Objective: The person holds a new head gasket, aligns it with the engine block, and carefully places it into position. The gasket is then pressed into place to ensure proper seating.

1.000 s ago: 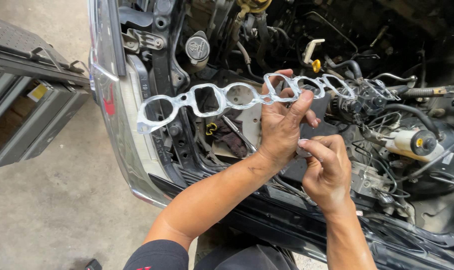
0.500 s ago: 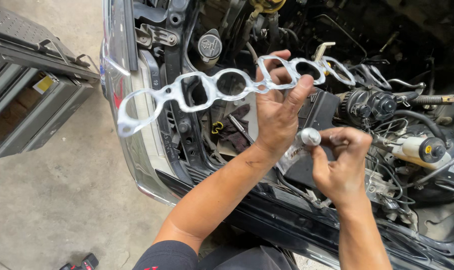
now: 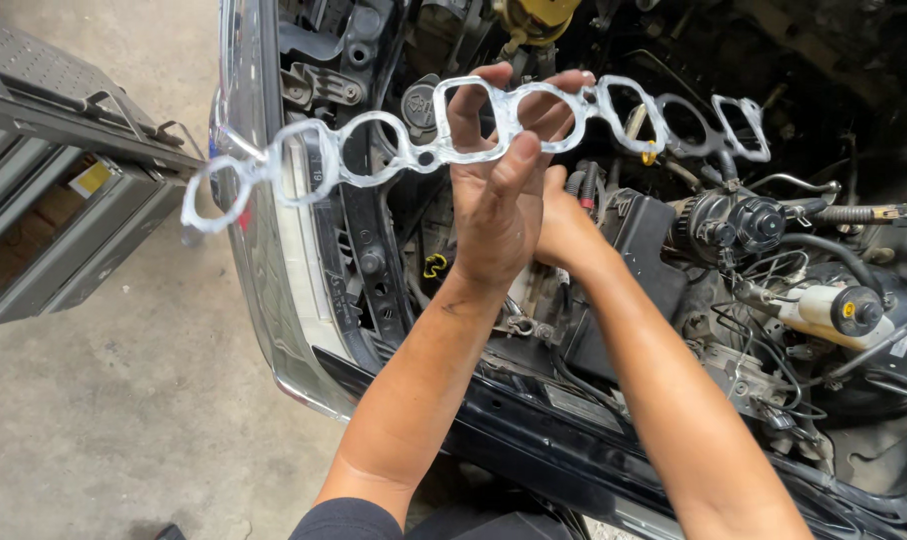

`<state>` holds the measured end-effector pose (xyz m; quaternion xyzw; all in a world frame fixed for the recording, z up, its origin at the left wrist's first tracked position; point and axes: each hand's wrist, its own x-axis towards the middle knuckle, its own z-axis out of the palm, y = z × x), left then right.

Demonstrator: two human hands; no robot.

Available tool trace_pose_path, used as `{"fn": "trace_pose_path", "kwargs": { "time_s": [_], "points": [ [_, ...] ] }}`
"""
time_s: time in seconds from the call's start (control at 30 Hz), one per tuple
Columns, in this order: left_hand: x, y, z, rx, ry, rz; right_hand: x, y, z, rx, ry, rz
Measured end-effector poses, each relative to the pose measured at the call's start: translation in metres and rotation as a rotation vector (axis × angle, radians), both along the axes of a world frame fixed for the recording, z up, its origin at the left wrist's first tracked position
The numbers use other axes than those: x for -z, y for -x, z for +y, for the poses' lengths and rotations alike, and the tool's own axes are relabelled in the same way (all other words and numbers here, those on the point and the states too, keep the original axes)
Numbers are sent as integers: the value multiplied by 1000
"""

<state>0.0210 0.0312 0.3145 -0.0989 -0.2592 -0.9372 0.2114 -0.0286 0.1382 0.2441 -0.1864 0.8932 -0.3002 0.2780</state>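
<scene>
My left hand (image 3: 493, 220) is raised over the car's open engine bay (image 3: 733, 230) and pinches a long, thin silver gasket (image 3: 373, 150) with several round openings. The thumb lies on its front and the fingers are behind it. The gasket runs level, from over the car's front edge on the left to above the engine on the right. My right hand (image 3: 570, 228) sits just behind and against the left one, mostly hidden. Whether it holds anything does not show.
Hoses, wires, a black oil cap (image 3: 420, 100), a yellow cap (image 3: 533, 15) and a white reservoir (image 3: 823, 308) fill the bay. The car's silver front edge (image 3: 263, 270) runs down the middle left. A grey metal tool cart (image 3: 63, 200) stands on the concrete floor (image 3: 123, 400).
My left hand has lifted the gasket higher and closer to the camera. My right hand, which had a small silver part at its fingertips, has moved in behind the left hand.
</scene>
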Motion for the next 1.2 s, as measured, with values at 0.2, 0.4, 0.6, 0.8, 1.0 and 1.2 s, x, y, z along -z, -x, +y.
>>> {"fn": "trace_pose_path", "kwargs": {
  "time_s": [0.2, 0.4, 0.6, 0.8, 1.0, 1.2],
  "points": [
    [3, 1, -5, 83, 12, 49, 64, 4, -7, -127, 281, -96],
    [5, 1, -3, 164, 17, 40, 92, 5, -2, -221, 314, 228],
    [3, 0, -4, 228, 93, 65, 55, 6, -4, -262, 162, 265],
    [-4, 3, -2, 305, 69, 96, -22, -38, 43, -112, 43, 63],
    [-7, 1, -1, 391, 63, 64, -159, -109, 170, -288, 112, -267],
    [-3, 0, 30, 553, 104, 35, -185, -125, 214, 99, 458, 415]
  ]
}}
